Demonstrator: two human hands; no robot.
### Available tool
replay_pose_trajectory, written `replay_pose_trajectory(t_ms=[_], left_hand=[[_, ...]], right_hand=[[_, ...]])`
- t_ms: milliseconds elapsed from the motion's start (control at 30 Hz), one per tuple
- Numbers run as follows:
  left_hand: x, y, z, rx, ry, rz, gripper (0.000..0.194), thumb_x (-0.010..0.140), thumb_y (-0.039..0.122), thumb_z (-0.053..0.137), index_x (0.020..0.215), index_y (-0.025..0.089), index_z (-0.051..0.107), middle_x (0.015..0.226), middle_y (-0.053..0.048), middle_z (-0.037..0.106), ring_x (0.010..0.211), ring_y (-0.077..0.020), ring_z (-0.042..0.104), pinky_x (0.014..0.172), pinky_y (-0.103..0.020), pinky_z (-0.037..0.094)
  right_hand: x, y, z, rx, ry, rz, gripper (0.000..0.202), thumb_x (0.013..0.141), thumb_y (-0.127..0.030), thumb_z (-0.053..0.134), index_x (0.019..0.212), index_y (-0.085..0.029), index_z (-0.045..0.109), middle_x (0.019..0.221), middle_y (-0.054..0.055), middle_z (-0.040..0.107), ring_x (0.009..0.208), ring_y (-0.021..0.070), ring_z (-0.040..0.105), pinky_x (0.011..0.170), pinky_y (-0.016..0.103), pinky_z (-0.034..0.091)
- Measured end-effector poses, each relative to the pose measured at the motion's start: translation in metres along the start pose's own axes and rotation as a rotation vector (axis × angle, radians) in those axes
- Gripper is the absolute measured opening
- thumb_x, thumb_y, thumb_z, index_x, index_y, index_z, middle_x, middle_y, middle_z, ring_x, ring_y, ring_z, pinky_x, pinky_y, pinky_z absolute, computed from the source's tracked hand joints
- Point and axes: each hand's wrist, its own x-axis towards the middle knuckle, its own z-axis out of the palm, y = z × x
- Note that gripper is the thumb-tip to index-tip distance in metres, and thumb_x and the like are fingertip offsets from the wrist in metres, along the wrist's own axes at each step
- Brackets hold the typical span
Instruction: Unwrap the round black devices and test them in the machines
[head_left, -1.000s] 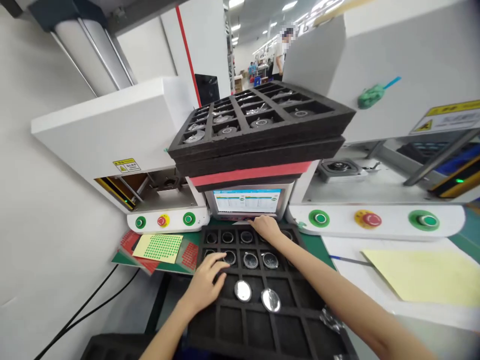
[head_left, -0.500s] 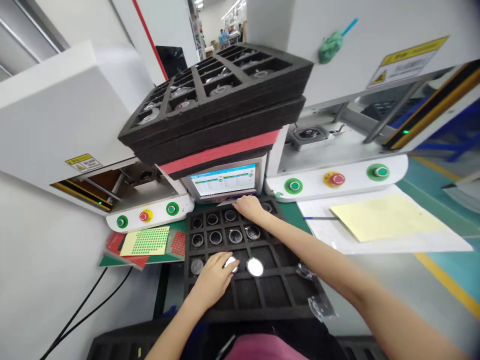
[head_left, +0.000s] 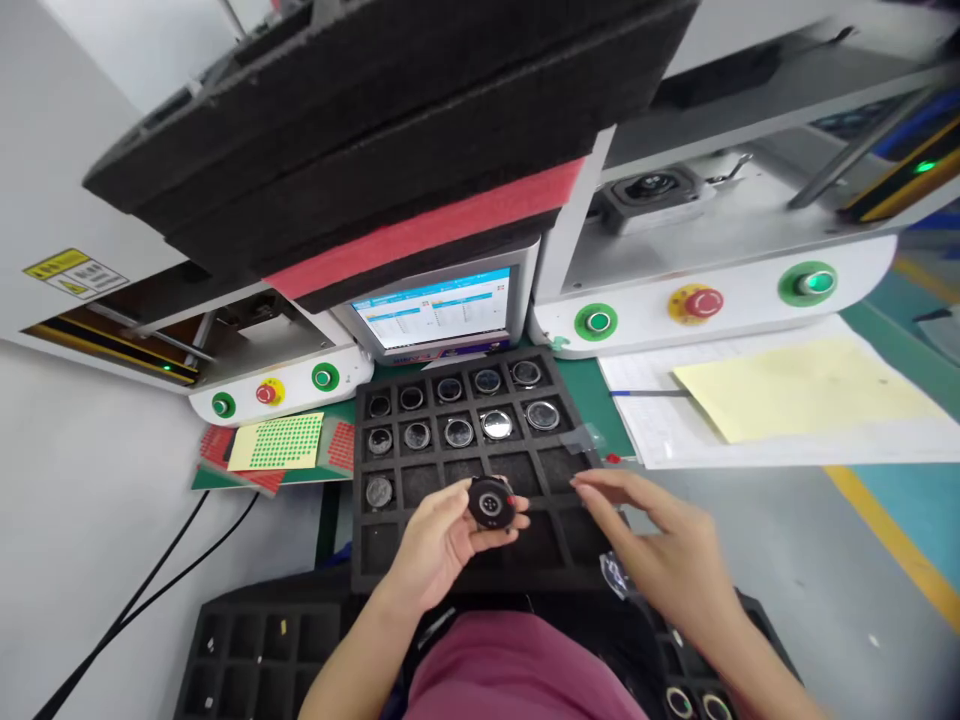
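Observation:
My left hand [head_left: 442, 535] holds a round black watch-like disc [head_left: 491, 502] between thumb and fingers, its back with a ringed centre facing up and a small red spot at its right edge. To the right, my right hand [head_left: 652, 530] is raised beside the tray, thumb and index finger apart, and nothing shows between them. Below both hands lies a black foam tray [head_left: 365, 540] with round watch-like pieces in its two far rows. Another round piece [head_left: 379, 491] sits in the third row at the left. Clear film [head_left: 582, 438] lies on the tray's right edge.
Stacked black foam trays [head_left: 420, 130] with a red layer loom above the monitor [head_left: 442, 310]. Machines with buttons stand left and right. Sticker sheets [head_left: 277, 442] lie at left, papers [head_left: 817, 390] at right. More foam trays [head_left: 259, 650] are near my lap.
My left hand has lifted from the tray and now holds the black disc. My right hand has come back from the far row to the tray's right side. The view has tilted down.

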Motion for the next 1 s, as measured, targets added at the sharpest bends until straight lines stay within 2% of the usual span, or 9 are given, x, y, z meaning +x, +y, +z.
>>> replay_pose_trajectory(t_ms=[67,167,267,333,433,533,733,833,1000], left_hand=[[-0.002,-0.005,0.011,0.020,-0.034,0.006,0.035,0.080,0.038,0.077,0.103,0.012,0.074,0.097,-0.013,0.077,0.086,-0.0194,0.074,0.078,-0.024,0.058],[-0.009,-0.009,0.020,0.223,-0.032,0.164,0.025,0.086,0.033,0.073,0.106,0.018,0.073,0.100,-0.008,0.077,0.087,-0.0158,0.073,0.079,-0.021,0.057],[-0.017,-0.008,0.025,0.473,-0.036,0.352,0.021,0.092,0.029,0.064,0.110,0.021,0.072,0.104,-0.005,0.076,0.094,-0.0140,0.071,0.085,-0.020,0.055],[-0.021,-0.006,0.027,0.587,-0.044,0.411,0.023,0.095,0.027,0.060,0.115,0.023,0.070,0.105,-0.004,0.076,0.094,-0.0137,0.071,0.087,-0.021,0.055],[-0.026,-0.002,0.026,0.735,-0.063,0.437,0.028,0.096,0.026,0.056,0.121,0.023,0.067,0.110,-0.006,0.075,0.094,-0.0157,0.071,0.087,-0.024,0.056],[-0.028,0.003,0.022,0.832,-0.109,0.437,0.030,0.096,0.027,0.055,0.124,0.022,0.066,0.108,-0.008,0.076,0.092,-0.0176,0.072,0.083,-0.025,0.057],[-0.026,0.006,0.021,0.766,-0.145,0.405,0.026,0.095,0.031,0.059,0.117,0.023,0.070,0.096,-0.006,0.077,0.081,-0.0158,0.073,0.074,-0.022,0.057],[-0.024,0.006,0.021,0.715,-0.171,0.404,0.028,0.096,0.031,0.057,0.121,0.026,0.068,0.100,-0.005,0.077,0.088,-0.0162,0.073,0.080,-0.023,0.056],[-0.024,0.008,0.019,0.822,-0.175,0.473,0.028,0.095,0.031,0.058,0.120,0.024,0.069,0.099,-0.006,0.078,0.074,-0.0142,0.072,0.070,-0.021,0.056]], right_hand=[[-0.003,-0.021,0.003,0.154,0.005,-0.014,0.020,0.094,-0.032,0.054,0.087,-0.020,0.069,0.081,0.002,0.076,0.067,0.0131,0.073,0.063,0.018,0.058],[-0.004,-0.041,0.003,0.369,-0.019,-0.027,0.011,0.089,-0.020,0.060,0.092,-0.022,0.070,0.085,0.001,0.077,0.073,0.0133,0.074,0.067,0.016,0.059],[-0.008,-0.047,0.002,0.509,-0.007,-0.028,0.013,0.086,-0.016,0.065,0.094,-0.024,0.072,0.088,0.001,0.078,0.075,0.0150,0.075,0.071,0.020,0.062],[-0.011,-0.048,0.003,0.565,0.018,-0.009,0.015,0.084,-0.014,0.068,0.093,-0.025,0.072,0.089,0.002,0.078,0.075,0.0171,0.075,0.071,0.024,0.063],[-0.014,-0.047,0.004,0.623,0.015,0.028,0.017,0.082,-0.013,0.072,0.091,-0.027,0.073,0.088,0.001,0.078,0.078,0.0176,0.075,0.073,0.025,0.063],[-0.011,-0.045,0.002,0.728,-0.061,0.052,0.012,0.083,-0.016,0.073,0.088,-0.027,0.072,0.087,0.000,0.077,0.081,0.0160,0.074,0.075,0.022,0.062],[0.003,-0.041,-0.004,0.854,-0.238,0.002,0.008,0.087,-0.025,0.070,0.079,-0.024,0.068,0.082,0.003,0.073,0.075,0.0155,0.071,0.067,0.024,0.061],[0.003,-0.041,-0.002,0.885,-0.182,0.038,0.004,0.086,-0.023,0.072,0.087,-0.025,0.069,0.082,0.002,0.074,0.075,0.0152,0.071,0.067,0.024,0.061],[-0.004,-0.047,0.001,0.860,-0.085,0.008,0.014,0.082,-0.014,0.074,0.088,-0.026,0.074,0.082,0.003,0.076,0.071,0.0181,0.071,0.064,0.030,0.062]])
